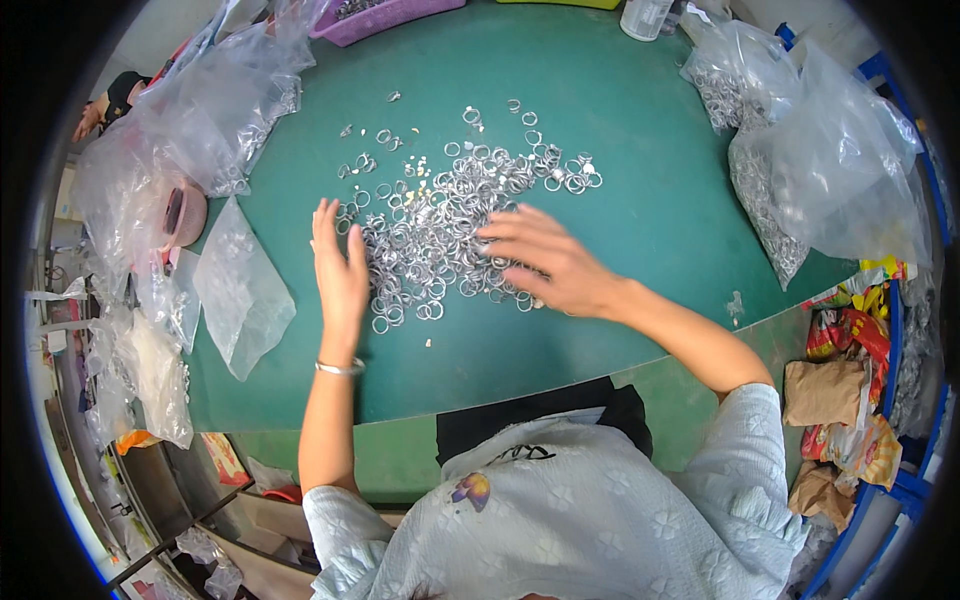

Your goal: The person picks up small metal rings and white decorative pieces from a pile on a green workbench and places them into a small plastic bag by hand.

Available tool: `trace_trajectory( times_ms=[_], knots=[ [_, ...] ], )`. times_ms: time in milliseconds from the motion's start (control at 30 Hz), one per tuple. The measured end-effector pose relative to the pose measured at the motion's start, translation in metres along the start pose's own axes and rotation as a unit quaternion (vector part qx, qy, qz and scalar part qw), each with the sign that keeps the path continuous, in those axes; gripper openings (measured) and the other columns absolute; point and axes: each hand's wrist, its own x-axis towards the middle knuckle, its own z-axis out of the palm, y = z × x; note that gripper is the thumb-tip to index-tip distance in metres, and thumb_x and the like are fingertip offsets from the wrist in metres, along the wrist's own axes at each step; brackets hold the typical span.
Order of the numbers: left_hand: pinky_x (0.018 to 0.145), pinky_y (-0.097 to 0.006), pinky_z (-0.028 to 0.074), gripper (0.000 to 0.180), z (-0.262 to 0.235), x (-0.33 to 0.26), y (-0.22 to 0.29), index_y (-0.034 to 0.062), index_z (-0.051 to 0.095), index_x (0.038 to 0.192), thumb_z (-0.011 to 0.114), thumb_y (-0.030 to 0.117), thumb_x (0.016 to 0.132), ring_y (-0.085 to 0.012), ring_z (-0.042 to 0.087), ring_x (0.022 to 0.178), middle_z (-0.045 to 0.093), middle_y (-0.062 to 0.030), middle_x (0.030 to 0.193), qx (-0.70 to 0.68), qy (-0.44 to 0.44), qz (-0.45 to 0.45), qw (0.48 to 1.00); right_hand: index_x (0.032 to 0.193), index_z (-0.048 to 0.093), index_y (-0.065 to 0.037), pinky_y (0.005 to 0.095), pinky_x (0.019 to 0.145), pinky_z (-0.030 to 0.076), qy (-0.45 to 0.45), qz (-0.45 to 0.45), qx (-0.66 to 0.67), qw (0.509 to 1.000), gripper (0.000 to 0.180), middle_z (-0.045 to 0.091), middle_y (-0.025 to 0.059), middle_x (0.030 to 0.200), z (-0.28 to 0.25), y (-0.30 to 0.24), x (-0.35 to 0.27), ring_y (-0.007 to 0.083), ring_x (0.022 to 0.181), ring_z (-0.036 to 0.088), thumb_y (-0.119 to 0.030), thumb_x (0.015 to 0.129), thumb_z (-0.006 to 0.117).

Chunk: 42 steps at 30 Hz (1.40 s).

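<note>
Head view: silvery rings [415, 250] are lying piled near centre, the left hand [340, 270] resting open at their eight o'clock, the blurred right hand [560, 265] splaying loosely at four. Purple plastic tray [385, 25] at eleven and clear, crinkled bags [768, 195] at two are holding grey metal pieces.

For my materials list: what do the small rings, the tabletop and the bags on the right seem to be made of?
The small rings: probably metal, silvery and shiny, judging by their bright glints. The tabletop: smooth, even green, perhaps rubber or plastic sheet; I cannot tell which. The bags: likely thin plastic film, being see-through, wrinkled and glossy.
</note>
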Motion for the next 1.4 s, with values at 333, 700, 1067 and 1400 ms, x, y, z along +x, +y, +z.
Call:
trace_trajectory(
  times_ms=[333, 700, 1067, 1400],
  knots=[
    [0.115, -0.042, 0.019, 0.042, 0.023, 0.038, -0.018, 0.0043, 0.054, 0.129, 0.038, 0.031, 0.101, -0.0304, 0.03, 0.139, 0.041, -0.0146, 0.145, -0.157, -0.227, 0.048, 0.96, 0.14, 0.038, -0.003, 0.0463, 0.115, 0.019, 0.045, 0.175, -0.094, 0.979, 0.055, 0.04, 0.0194, 0.143, -0.027, 0.062, 0.005, 0.0344, 0.139, 0.028, -0.036, 0.096, 0.048],
    [0.105, -0.042, 0.037, 0.031, 0.04, 0.135, -0.033, 0.0019, 0.059, 0.12, 0.054, 0.015, 0.092, -0.0343, 0.048, 0.124, 0.052, -0.0181, 0.131, -0.115, -0.05, 0.1, 0.987, 0.109, 0.063, -0.004, 0.0394, 0.1, 0.039, 0.121, 0.07, -0.013, 0.99, 0.028, 0.06, 0.0119, 0.12, -0.058, 0.126, 0.094, 0.0296, 0.116, 0.052, -0.026, 0.094, 0.052],
    [0.115, -0.043, 0.022, 0.036, 0.034, 0.084, 0.003, 0.0038, 0.054, 0.128, 0.048, 0.017, 0.096, -0.031, 0.032, 0.139, 0.043, -0.013, 0.144, -0.151, -0.362, 0.153, 0.907, 0.118, 0.061, -0.003, 0.0437, 0.109, 0.033, -0.107, 0.088, 0.164, 0.977, 0.032, 0.051, 0.0147, 0.136, -0.046, 0.077, 0.066, 0.0312, 0.131, 0.043, -0.023, 0.096, 0.048],
    [0.115, -0.04, 0.022, 0.041, 0.095, 0.174, -0.022, 0.0043, 0.044, 0.136, 0.046, 0.017, 0.098, -0.0322, 0.028, 0.14, 0.032, -0.0174, 0.15, 0.079, -0.151, 0.111, 0.979, 0.126, 0.057, -0.01, 0.0445, 0.113, 0.026, -0.043, 0.027, -0.023, 0.998, 0.032, 0.054, 0.0139, 0.133, -0.023, 0.127, 0.125, 0.0289, 0.134, 0.039, -0.013, 0.095, 0.049]
  ],
)
